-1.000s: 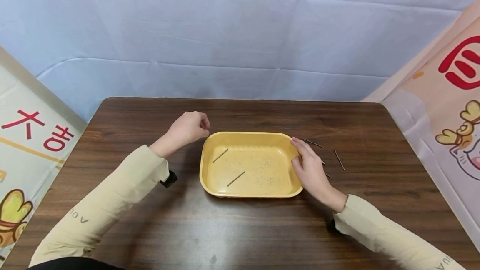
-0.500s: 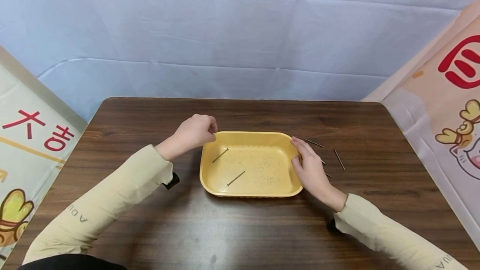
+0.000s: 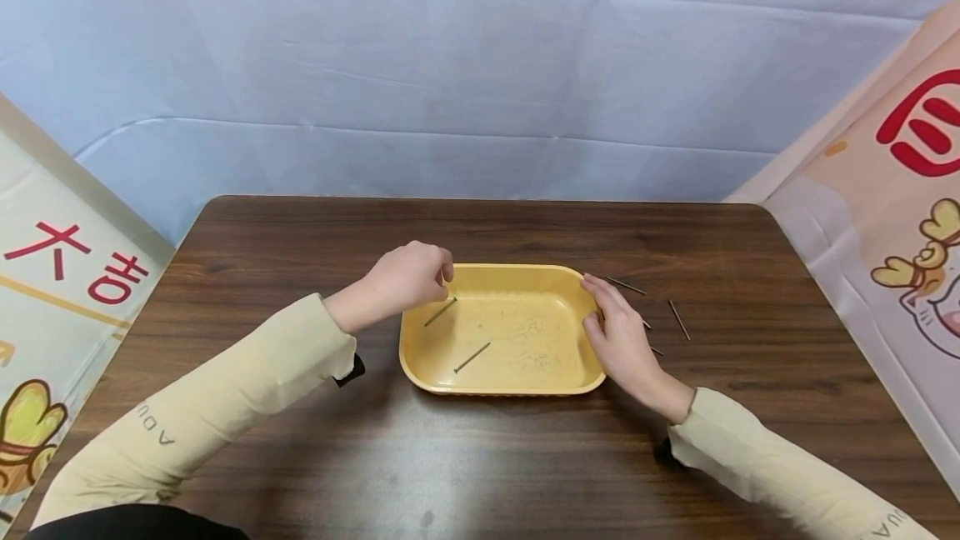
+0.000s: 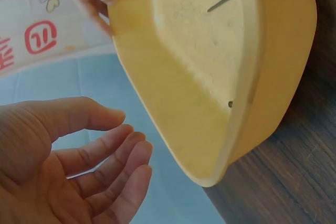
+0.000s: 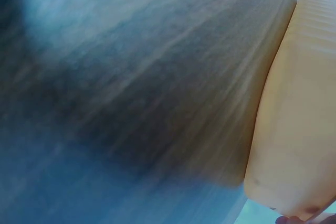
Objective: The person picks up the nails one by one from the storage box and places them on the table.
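A yellow plastic tray (image 3: 510, 388) stands on the table, with two nails (image 3: 472, 357) lying apart on its floor. My left hand (image 3: 405, 277) is over the tray's far left corner, near the farther nail (image 3: 440, 312). In the left wrist view, that left hand (image 4: 100, 166) has loosely bent fingers, thumb apart from them, and nothing between. My right hand (image 3: 626, 340) holds the tray's right rim, its thumb on the inner side. The right wrist view shows mostly the tray's outer wall (image 5: 294, 103), with fingertips just visible at the bottom edge.
Several loose nails lie on the brown table (image 3: 510, 465) right of the tray, one nail (image 3: 678, 320) farthest out; my right hand partly covers others. A pale blue cloth (image 3: 480, 65) hangs behind the table, and printed panels (image 3: 922, 257) flank it.
My left hand has moved right and slightly nearer, from beside the tray's far left corner to over it. The right hand, tray and nails look unmoved.
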A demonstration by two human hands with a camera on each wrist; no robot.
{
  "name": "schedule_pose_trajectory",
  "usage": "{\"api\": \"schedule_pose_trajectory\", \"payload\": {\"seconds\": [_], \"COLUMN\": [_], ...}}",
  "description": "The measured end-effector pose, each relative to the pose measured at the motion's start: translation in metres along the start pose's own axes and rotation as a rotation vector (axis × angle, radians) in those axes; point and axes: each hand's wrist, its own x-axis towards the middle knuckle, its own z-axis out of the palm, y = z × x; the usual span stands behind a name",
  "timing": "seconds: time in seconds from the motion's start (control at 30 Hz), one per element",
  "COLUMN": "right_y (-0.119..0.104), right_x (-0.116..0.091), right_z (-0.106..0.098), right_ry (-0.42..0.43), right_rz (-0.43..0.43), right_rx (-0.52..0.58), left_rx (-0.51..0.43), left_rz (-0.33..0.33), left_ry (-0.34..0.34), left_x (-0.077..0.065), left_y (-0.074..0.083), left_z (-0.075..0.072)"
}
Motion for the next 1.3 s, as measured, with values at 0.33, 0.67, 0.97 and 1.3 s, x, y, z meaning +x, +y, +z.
{"api": "schedule_pose_trajectory", "payload": {"seconds": [0.33,0.67,0.97,1.3], "right_y": [0.001,0.0,0.0,0.001], "right_x": [0.0,0.0,0.0,-0.001], "right_z": [0.0,0.0,0.0,0.0], "right_ry": [-0.001,-0.008,-0.004,0.002], "right_rz": [-0.003,0.0,-0.001,-0.005], "right_rx": [-0.001,-0.001,-0.001,-0.001], "left_rx": [0.07,0.087,0.129,0.172], "left_rz": [0.029,0.072,0.076,0.101], "left_ry": [-0.034,-0.031,-0.053,-0.075], "left_x": [0.002,0.004,0.009,0.014], "left_y": [0.013,0.02,0.028,0.04], "left_z": [0.002,0.0,0.005,0.01]}}
